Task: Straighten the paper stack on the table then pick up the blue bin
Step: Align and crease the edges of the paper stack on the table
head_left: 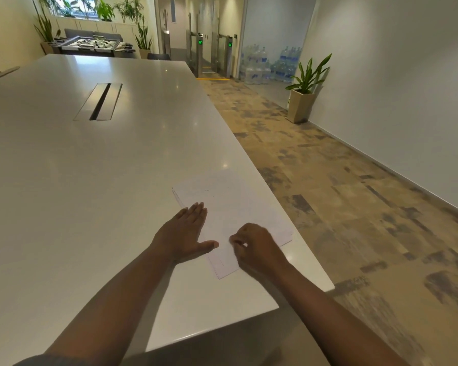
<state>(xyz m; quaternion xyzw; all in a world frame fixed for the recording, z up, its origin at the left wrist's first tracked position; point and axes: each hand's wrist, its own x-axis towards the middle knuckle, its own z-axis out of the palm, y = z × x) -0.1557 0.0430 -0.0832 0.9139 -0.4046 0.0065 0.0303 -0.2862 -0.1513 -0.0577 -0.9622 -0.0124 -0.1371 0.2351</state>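
A stack of white paper [230, 204] lies slightly fanned near the right edge of the long white table [90, 167]. My left hand [185, 231] lies flat with straight fingers against the stack's left edge, its thumb stretched over the sheets. My right hand [257, 247] rests on the near part of the stack with fingers curled, seemingly pinching the sheets; the grip itself is hidden. No blue bin is in view.
A cable hatch [98, 101] is set into the table's middle. The table's right edge drops to a carpeted aisle [341, 194]. A potted plant [302, 99] stands by the right wall, and water bottles [270, 64] and entry gates [214, 54] lie beyond.
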